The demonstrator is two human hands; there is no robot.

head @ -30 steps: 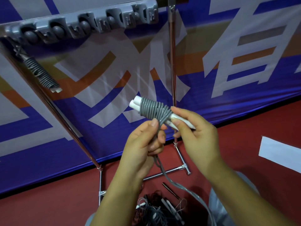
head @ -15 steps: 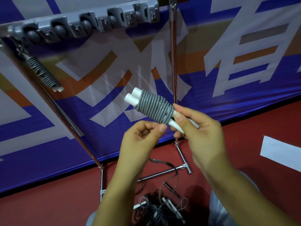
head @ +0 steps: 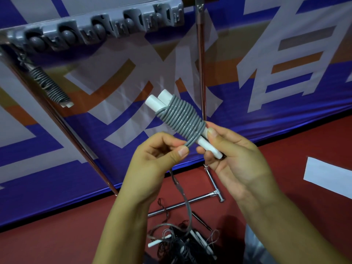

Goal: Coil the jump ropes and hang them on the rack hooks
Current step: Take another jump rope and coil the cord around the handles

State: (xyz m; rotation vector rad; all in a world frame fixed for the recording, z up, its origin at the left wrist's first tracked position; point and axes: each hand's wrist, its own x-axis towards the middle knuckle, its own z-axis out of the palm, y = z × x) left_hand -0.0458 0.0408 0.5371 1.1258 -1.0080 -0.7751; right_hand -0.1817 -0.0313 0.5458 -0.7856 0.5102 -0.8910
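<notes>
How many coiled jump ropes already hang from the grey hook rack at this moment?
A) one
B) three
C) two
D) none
A: a single coiled rope hangs at the left end of the hook rack; the other hooks are bare.

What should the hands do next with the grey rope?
Probably wind another turn: the left hand pinches the grey rope just below the coil, the right hand holds the white handles, and loose rope hangs toward the floor.
</notes>
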